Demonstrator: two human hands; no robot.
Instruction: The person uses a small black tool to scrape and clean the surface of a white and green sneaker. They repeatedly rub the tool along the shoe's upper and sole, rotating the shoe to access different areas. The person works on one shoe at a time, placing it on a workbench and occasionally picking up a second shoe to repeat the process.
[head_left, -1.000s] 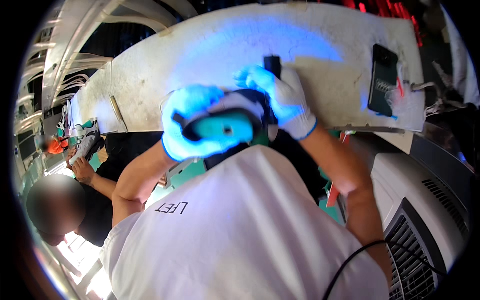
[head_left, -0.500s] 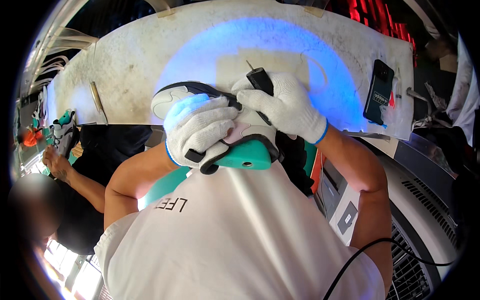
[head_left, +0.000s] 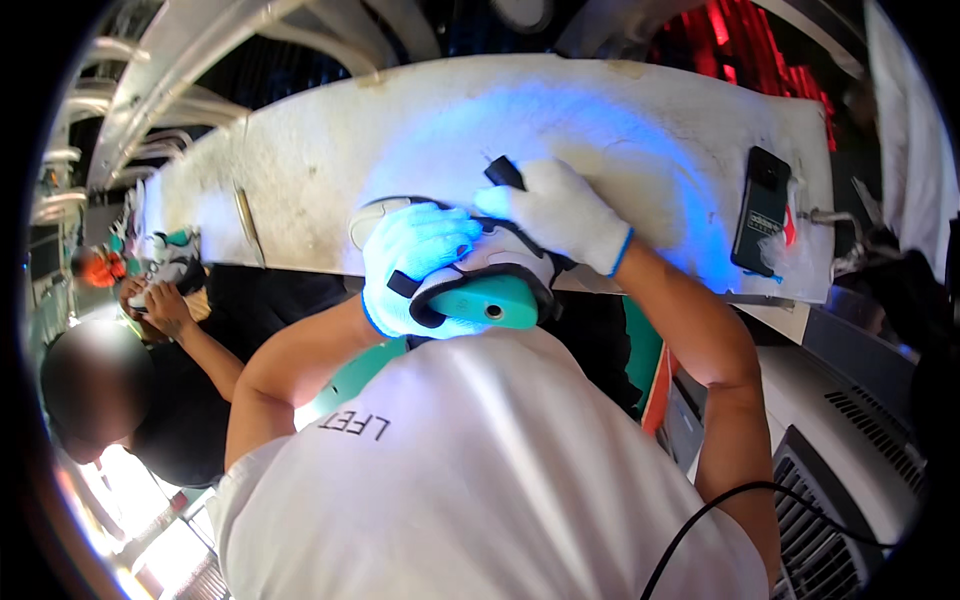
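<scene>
One shoe seems mid-tooling at the tabletop's near edge, the left hand gripping it, the right hand clasping a black tool; the next move needs steady bracing.

Room across the table beyond the shoe, phone blocking right, slim rod left, apparently low-lying

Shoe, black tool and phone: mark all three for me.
Shoe (head_left: 512, 249): head view, on its pale upper.
Black tool (head_left: 505, 173): head view, on its dark body.
Phone (head_left: 763, 205): head view, mid-back.
</scene>
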